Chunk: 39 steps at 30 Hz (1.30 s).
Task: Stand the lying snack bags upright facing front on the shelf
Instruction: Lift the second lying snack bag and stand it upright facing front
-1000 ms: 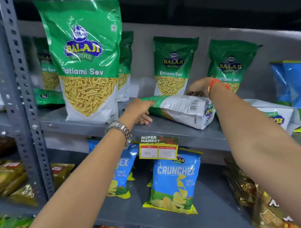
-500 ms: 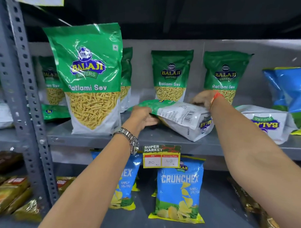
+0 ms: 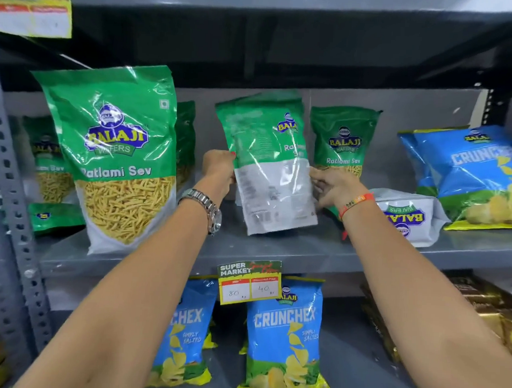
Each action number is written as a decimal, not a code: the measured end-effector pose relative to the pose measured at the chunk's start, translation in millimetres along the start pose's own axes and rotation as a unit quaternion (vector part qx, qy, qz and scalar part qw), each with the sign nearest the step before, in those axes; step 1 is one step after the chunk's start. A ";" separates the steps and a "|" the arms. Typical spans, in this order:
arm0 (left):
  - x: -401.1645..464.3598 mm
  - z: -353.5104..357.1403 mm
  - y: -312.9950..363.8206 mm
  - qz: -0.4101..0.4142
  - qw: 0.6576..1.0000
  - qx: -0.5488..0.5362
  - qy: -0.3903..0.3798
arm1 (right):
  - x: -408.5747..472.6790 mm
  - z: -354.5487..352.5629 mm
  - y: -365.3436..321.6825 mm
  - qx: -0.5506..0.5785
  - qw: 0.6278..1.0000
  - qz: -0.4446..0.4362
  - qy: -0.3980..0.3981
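- A grey shelf post (image 3: 7, 202) with punched holes ran down the far left edge.
- A small green bag (image 3: 55, 216) lay flat on the grey shelf (image 3: 276, 252) near that post, partly behind the big bag.
- A big green snack bag (image 3: 116, 157) stood upright at the front left of the shelf, its label facing out, with more green bags standing behind it.
- The left hand (image 3: 219, 170), with a metal watch (image 3: 208, 208) on the wrist, was closed on the left edge of the held bag.
- The held bag (image 3: 269, 165), green above and white below, was upright and a little tilted, gripped between both hands near the middle of the shelf. Its printed back panel faced mostly outward, with the label side showing along its right edge. Whether its bottom edge touched the shelf or hung just above it could not be told.
- The right hand (image 3: 333, 186), with an orange wristband (image 3: 354, 204), was closed on the right edge of the same bag.
- Another green bag (image 3: 343, 141) stood upright at the back, just right of the held one.
- A white-bottomed bag (image 3: 408, 216) lay on its side on the shelf, just right of the right wrist.
- Blue chip bags (image 3: 467, 175) leaned at the far right.
- A price tag (image 3: 250, 282) hung from the shelf's front edge, with a blue chip bag (image 3: 284, 337) on the shelf below.
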<state>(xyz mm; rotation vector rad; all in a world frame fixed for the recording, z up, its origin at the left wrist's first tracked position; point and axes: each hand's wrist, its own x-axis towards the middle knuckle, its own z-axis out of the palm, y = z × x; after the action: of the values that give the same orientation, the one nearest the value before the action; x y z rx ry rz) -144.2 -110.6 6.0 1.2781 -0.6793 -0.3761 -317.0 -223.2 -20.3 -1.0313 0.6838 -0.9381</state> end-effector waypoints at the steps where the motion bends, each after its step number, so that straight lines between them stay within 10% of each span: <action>1: 2.5 0.7 1.9 0.005 1.000 -0.002 -0.001 | -2.5 0.4 0.7 0.006 1.000 -0.004 -0.003; 12: 12.0 -0.5 -22.4 0.031 0.999 -0.023 0.002 | -9.1 12.8 26.2 0.024 0.997 -0.061 0.028; 19: -12.3 -0.7 -38.0 0.207 0.963 0.157 0.071 | -11.6 7.1 33.3 -0.011 0.993 -0.083 0.088; 27: -47.6 15.3 -51.7 0.226 0.955 0.188 -0.050 | -23.3 13.2 58.4 -0.016 0.998 -0.061 0.016; 39: -10.0 -15.3 -60.6 0.142 0.976 -0.063 -0.151 | -14.0 24.5 47.8 -0.211 0.970 -0.114 -0.041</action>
<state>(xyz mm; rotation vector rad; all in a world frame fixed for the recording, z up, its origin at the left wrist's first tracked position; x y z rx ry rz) -135.2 -109.2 -56.7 0.9949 -1.0657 -0.3744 -287.7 -190.8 -54.7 -1.5437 0.7221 -0.9624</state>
